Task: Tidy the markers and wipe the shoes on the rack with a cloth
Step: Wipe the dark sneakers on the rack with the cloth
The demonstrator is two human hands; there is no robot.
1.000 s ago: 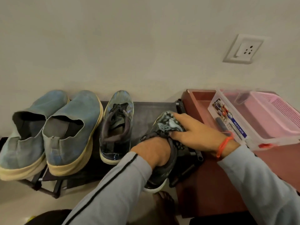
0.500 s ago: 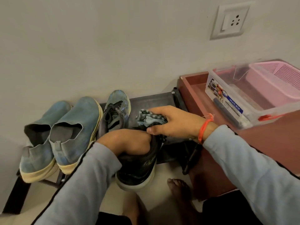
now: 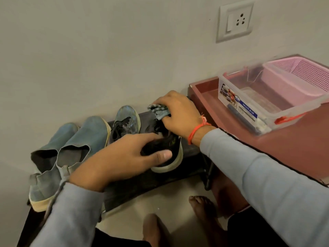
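While the left hand [image 3: 124,157] grips a dark sneaker's [image 3: 165,150] stiff heel on the shoe rack [image 3: 188,152], the right hand [image 3: 178,111] presses a bunched, soft cloth [image 3: 158,111] onto its toe; it probably handles light.

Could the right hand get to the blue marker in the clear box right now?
Probably not straight away: the right hand is pressing the cloth onto the dark sneaker. The clear box is open-topped beside it, the blue marker uncovered.
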